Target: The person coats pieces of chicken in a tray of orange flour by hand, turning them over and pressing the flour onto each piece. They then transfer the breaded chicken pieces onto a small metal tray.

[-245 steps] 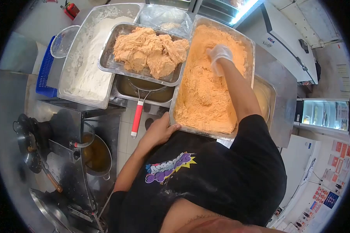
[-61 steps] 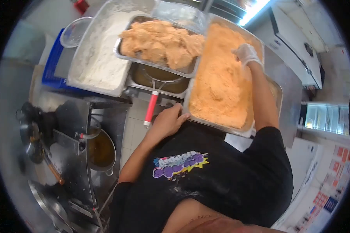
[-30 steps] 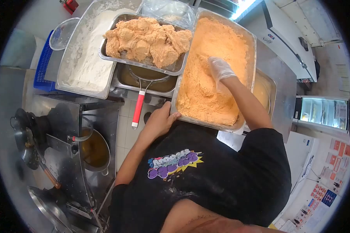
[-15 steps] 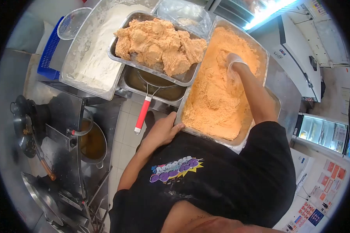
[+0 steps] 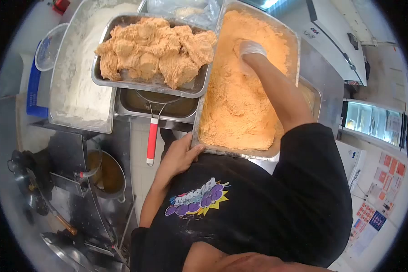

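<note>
My left hand (image 5: 182,154) grips the near left corner of a deep metal tray (image 5: 296,59), thumb over the rim. Orange breading flour (image 5: 245,109) fills much of this tray. Wearing a clear plastic glove, my right hand (image 5: 253,49) is pushed into the flour towards the far end, and its fingers are buried from sight. To the left, a smaller metal pan (image 5: 136,87) holds a heap of orange-coated chicken pieces (image 5: 154,50). Beneath that pan, a strainer with a red handle (image 5: 152,140) lies across a pan of dark liquid (image 5: 127,104).
Farther left stands a tray of white flour (image 5: 88,77), with a blue basket (image 5: 34,90) and a clear round bowl (image 5: 50,47) beside it. A pot of brown liquid (image 5: 106,174) sits at lower left near a wok (image 5: 27,181). A plastic bag (image 5: 183,9) lies at the back.
The whole view has shifted, so the trays appear farther left and higher. My right hand stays in the orange flour with the forearm turned slightly; my left hand keeps its hold on the tray corner.
</note>
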A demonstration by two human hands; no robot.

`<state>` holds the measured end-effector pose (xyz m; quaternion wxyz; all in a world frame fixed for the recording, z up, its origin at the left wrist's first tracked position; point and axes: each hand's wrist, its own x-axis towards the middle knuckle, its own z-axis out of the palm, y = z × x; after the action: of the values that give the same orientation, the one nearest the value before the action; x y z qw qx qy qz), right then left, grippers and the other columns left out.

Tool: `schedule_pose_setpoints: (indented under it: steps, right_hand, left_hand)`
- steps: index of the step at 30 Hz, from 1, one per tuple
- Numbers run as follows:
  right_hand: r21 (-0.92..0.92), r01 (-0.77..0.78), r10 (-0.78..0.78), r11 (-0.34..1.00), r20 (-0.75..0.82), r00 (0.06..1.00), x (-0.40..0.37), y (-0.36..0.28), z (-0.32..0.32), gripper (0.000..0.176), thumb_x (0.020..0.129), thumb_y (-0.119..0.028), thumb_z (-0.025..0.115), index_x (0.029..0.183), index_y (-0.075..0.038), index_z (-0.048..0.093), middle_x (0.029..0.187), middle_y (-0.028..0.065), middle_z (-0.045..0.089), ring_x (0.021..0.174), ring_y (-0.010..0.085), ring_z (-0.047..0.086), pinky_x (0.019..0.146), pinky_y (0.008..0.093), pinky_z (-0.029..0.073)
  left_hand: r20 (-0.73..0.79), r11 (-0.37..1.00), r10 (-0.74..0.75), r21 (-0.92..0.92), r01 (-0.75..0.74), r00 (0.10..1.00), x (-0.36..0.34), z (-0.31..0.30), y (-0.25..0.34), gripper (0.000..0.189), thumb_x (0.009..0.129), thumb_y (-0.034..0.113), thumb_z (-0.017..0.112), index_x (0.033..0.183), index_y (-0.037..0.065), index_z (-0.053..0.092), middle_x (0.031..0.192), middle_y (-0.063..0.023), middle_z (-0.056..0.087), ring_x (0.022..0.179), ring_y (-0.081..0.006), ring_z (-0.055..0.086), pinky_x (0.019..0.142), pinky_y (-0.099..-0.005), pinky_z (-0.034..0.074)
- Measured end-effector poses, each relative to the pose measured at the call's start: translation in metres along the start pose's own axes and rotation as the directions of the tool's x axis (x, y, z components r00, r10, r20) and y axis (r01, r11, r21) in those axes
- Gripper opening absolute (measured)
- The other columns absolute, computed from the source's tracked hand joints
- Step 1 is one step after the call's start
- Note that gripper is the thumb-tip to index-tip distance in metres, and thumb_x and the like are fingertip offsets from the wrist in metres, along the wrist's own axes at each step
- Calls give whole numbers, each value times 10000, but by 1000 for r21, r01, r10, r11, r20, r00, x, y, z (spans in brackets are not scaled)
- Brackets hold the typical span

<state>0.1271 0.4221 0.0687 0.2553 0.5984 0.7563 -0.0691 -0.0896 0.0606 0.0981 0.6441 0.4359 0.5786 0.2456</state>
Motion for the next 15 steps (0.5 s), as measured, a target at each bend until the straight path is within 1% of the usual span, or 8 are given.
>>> schedule_pose_setpoints:
  steps: [1,3,5,6,8,10,14,15]
  right_hand:
    - [12,-21,21,1000,12,1000,3,1,5,355,834,-117,713,1183,-94,777,1277,163,722,1176,313,706,941,434,581]
    - [38,-57,59,998,-56,997,11,4,23,324,858,-125,681,1164,-73,776,1250,179,726,1164,337,705,939,444,576]
    - [66,-84,92,994,-128,988,10,10,3,302,882,-133,650,1145,-51,775,1223,195,730,1153,361,705,938,455,570]
    - [-34,34,-35,999,-24,999,-4,14,-7,308,872,-121,677,1158,-63,775,1236,182,732,1167,354,701,934,453,575]
    - [-123,158,-148,980,83,985,-2,16,-9,319,861,-110,704,1170,-76,774,1248,169,733,1181,346,698,931,451,580]
    - [-64,-5,-2,998,-110,994,12,6,16,328,804,-76,770,1129,-111,799,1225,149,749,1155,322,715,900,449,597]
    - [-19,-82,80,996,-109,991,10,-11,23,286,796,-65,771,1069,-137,822,1165,130,771,1096,307,739,863,442,611]
    - [-7,-113,112,994,-73,991,21,-8,28,250,827,-82,736,1054,-135,825,1139,127,777,1075,304,746,852,436,613]
  left_hand:
    - [9,1000,16,11,-16,1000,-1,-1,2,284,1003,256,669,1063,-11,595,716,-131,653,653,-244,670,636,-386,509]
    - [9,997,65,38,-65,998,-1,-3,3,281,1004,253,667,1072,-12,602,719,-133,656,649,-244,671,634,-382,509]
    - [1,997,66,34,-66,998,0,-2,1,279,1003,252,670,1075,-13,614,714,-124,657,636,-221,663,624,-376,507]
    - [-12,997,75,32,-74,997,-4,-2,9,270,1004,249,670,1055,-11,612,710,-108,651,628,-191,646,612,-366,503]
    - [-8,996,81,29,-81,997,-5,-2,6,266,1005,246,669,1048,-11,611,707,-99,645,625,-179,637,609,-362,502]
    - [8,999,32,9,-33,999,-3,-2,11,254,1004,230,669,1047,-13,608,705,-82,628,621,-155,611,607,-349,496]
    - [3,998,44,-48,-43,999,3,2,0,248,1000,219,675,1055,-15,616,701,-74,624,621,-139,598,598,-337,488]
    - [4,998,27,-52,-27,1000,2,1,5,249,1000,218,678,1057,-16,617,703,-70,623,623,-133,594,597,-332,486]
